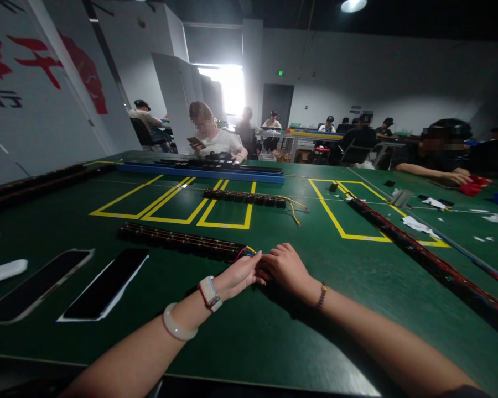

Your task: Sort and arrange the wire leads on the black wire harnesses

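Both hands meet over the green table point(307, 354), at the right end of a long dark strip point(182, 239) with thin wires. My left hand point(241, 275), watch at the wrist, pinches around the yellow, blue and red wire ends point(249, 250) coming out of that strip. Its fingertips touch those of my right hand point(285, 268), whose fingers are curled together; whatever lies between them is hidden. Behind them, a shorter dark strip point(244, 198) with yellow and red leads lies across yellow tape outlines.
Two dark phone-like slabs point(108, 284) point(37, 284) lie at the left. A long wired strip point(415, 243) runs along the right. A blue tray point(203, 172) with dark strips stands at the back. Across the table, a person point(219, 141) holds a phone; another person's hands point(458, 177) are near red cloth.
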Motion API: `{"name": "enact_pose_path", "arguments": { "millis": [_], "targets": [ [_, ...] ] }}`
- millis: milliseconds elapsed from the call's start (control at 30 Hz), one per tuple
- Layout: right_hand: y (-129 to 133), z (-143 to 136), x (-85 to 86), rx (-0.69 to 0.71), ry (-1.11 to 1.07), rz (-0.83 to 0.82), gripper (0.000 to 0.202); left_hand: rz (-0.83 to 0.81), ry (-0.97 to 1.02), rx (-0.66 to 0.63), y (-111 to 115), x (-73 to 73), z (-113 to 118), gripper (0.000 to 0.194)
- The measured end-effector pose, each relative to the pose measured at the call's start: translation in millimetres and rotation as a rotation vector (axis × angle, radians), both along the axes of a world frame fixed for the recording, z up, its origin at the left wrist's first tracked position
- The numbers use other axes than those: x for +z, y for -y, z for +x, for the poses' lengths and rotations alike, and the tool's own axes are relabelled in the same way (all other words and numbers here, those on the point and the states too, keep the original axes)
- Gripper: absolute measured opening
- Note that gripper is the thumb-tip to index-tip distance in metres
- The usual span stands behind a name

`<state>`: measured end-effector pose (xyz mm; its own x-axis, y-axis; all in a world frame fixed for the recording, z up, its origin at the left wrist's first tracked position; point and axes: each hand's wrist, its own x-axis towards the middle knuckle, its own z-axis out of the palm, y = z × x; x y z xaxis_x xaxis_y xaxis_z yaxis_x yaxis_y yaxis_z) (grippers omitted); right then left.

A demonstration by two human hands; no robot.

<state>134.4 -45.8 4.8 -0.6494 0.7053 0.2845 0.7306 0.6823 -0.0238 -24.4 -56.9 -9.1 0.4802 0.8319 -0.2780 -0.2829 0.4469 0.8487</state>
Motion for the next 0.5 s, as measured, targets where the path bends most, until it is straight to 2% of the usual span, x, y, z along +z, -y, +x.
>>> {"name": "enact_pose_path", "arguments": {
  "millis": [233,333,400,500],
  "targets": [
    [9.3,-5.3,-7.7,0.073,0.207,0.247,0.014,-0.003,0.048,0.014,-8.3,-17.2,2.4,0.03],
    [11.4,-6.9,-10.7,0.114,0.279,0.33,0.019,0.009,0.06,0.031,-9.3,-19.8,3.1,0.03],
    [13.0,-7.9,-11.3,0.127,0.305,0.349,0.02,0.007,0.03,0.045,-8.1,-18.1,3.0,0.03],
    [17.0,-9.6,-9.4,0.108,0.3,0.29,0.018,-0.001,-0.035,0.057,-6.6,-15.4,2.3,0.031]
  ]
}}
